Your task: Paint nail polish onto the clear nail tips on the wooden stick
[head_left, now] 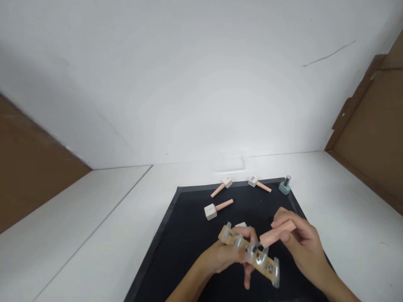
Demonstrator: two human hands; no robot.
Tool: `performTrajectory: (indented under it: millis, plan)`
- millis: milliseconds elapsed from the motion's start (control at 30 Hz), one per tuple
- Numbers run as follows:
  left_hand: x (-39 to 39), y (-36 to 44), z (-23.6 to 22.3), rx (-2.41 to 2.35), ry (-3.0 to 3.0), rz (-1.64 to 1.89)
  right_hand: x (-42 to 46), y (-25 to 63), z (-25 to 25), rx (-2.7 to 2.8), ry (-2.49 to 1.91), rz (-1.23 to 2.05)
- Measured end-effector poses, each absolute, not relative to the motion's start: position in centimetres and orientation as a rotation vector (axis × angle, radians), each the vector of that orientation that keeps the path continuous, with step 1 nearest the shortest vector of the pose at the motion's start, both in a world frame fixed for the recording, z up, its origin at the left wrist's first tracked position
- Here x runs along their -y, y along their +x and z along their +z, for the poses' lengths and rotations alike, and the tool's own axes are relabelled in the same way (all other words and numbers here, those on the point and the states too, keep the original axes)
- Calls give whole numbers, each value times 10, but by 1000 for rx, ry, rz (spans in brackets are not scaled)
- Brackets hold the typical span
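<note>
My left hand grips a tan strip that carries several clear false nails, held above a black mat. My right hand pinches a peach brush handle, its dark tip touching one of the nails near the strip's middle. A small white block peeks out just behind the strip.
Three nail polish bottles with peach handles lie on the mat: one in the middle, two at the far edge. A teal polish bottle stands at the mat's far right corner. White tabletop surrounds the mat; brown cardboard stands at right.
</note>
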State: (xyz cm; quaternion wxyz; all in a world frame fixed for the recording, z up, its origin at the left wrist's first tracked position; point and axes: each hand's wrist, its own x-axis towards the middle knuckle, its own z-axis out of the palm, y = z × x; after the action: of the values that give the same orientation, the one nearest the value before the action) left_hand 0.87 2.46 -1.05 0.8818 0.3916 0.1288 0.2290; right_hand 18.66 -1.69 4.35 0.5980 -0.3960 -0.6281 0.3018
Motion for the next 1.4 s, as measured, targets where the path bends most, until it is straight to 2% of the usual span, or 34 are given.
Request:
performTrajectory:
  millis: [533, 933, 1233, 1400]
  plan:
    - [-21, 10, 2, -477, 863, 476, 14, 189, 32, 1264, -741, 1190]
    - [-21, 14, 1, -451, 853, 511, 16, 192, 38, 1468, -853, 1123]
    - [-23, 15, 1, -474, 856, 511, 14, 193, 44, 1600, -874, 809]
    - [-22, 16, -2, -472, 888, 514, 15, 193, 44, 1572, -838, 839]
